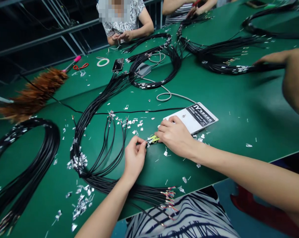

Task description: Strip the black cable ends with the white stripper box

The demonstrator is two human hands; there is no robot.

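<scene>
Fingers pinched together, my left hand (136, 155) grips the thin end of a cable, mostly hidden by the fingers. My right hand (175, 137) is closed on a small yellow-green tool (153, 139) that looks like snips; its tip meets the cable end at my left fingertips. Just beyond my right hand lies a flat white box (204, 122) with a black "JY" label. A large curved bundle of black cables (77, 138) lies left of my left hand and runs beneath my forearm. Its stripped ends show coloured wires (169, 196) near the table's front edge.
Foil scraps (83, 201) litter the green table (226, 142). More black cable coils (47, 138) lie at left and at the back. A brown duster (40, 92), red scissors (80, 66), tape roll (103, 62) and phone (118, 64) lie farther off. Other people work opposite and at right.
</scene>
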